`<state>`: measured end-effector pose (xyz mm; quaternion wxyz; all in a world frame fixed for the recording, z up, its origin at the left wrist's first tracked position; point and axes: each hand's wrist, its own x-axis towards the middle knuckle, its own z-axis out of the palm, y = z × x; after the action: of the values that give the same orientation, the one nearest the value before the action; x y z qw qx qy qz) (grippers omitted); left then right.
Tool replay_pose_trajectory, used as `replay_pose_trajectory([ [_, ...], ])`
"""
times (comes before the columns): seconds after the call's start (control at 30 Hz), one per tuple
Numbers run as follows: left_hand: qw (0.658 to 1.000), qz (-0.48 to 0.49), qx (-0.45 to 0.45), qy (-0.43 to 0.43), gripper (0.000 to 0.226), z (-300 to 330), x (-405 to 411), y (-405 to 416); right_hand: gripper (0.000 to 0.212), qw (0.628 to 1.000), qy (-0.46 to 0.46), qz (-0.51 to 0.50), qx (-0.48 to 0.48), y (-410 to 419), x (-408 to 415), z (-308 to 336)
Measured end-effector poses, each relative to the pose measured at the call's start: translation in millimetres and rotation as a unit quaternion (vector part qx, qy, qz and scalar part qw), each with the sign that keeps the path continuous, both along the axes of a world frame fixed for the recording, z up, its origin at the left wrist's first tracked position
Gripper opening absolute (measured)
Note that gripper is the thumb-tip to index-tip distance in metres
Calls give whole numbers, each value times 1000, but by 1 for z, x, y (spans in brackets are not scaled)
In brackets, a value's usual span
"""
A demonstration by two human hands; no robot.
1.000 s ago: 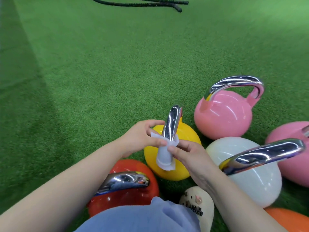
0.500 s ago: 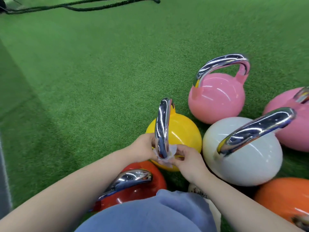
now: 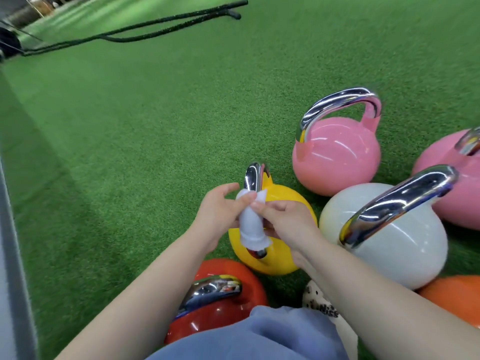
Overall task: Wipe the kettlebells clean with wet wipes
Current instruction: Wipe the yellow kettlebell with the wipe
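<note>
A yellow kettlebell (image 3: 283,201) with a chrome handle stands on green turf just in front of me. A white wet wipe (image 3: 250,224) is wrapped around the near part of its handle. My left hand (image 3: 217,216) holds the wipe from the left with thumb and fingers. From the right, my right hand (image 3: 288,222) pinches the wipe's upper edge against the handle. Around it stand a red kettlebell (image 3: 233,271), a white kettlebell (image 3: 405,242), a pink kettlebell (image 3: 337,157), a second pink kettlebell (image 3: 457,188) and an orange kettlebell (image 3: 457,294).
Black battle ropes (image 3: 145,29) lie across the turf at the far left. A grey floor strip (image 3: 11,268) runs along the left edge. My knee in blue cloth (image 3: 259,336) and a white spotted shoe (image 3: 322,305) are at the bottom. Open turf lies to the left and ahead.
The wipe, bunched low on the handle half a second ago, now covers a longer stretch of it, and both hands have shifted up along the handle. The camera view has tilted.
</note>
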<state>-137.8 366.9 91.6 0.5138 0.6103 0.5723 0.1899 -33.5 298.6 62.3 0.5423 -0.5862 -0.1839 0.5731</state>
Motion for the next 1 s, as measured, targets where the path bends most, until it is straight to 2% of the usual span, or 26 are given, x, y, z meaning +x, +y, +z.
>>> replay_pose_trajectory([
  [0.07,1000,22,-4,9,45,3,8,3,15,999,42,-22,-16,5,2,6],
  [0.2,986,131,-81,-62,29,8,9,-5,21,993,113,-19,-6,1,9,11],
  [0.27,985,158,-44,-59,26,1,2,-14,16,991,129,-35,-1,-4,10,9],
  [0.33,995,99,-10,-5,32,-5,2,-24,9,993,111,-34,17,-9,9,8],
  [0.43,996,13,20,81,27,-8,19,-32,22,997,52,-11,47,-12,6,8],
  [0.53,992,19,51,117,17,-5,36,-21,28,997,53,1,64,-11,8,10],
  [0.67,987,0,23,160,13,2,49,-1,30,996,55,-18,70,-3,15,10],
  [0.73,986,-2,2,169,20,5,54,8,29,997,-54,-17,50,2,19,4],
  [0.8,983,-10,-16,183,18,7,58,15,36,971,-232,44,24,6,26,-6],
  [0.9,979,-26,-35,201,17,11,64,23,48,884,-413,219,-14,5,35,-24],
  [1.0,964,-58,-52,255,26,16,75,37,59,811,-491,317,-12,-3,40,-31],
])
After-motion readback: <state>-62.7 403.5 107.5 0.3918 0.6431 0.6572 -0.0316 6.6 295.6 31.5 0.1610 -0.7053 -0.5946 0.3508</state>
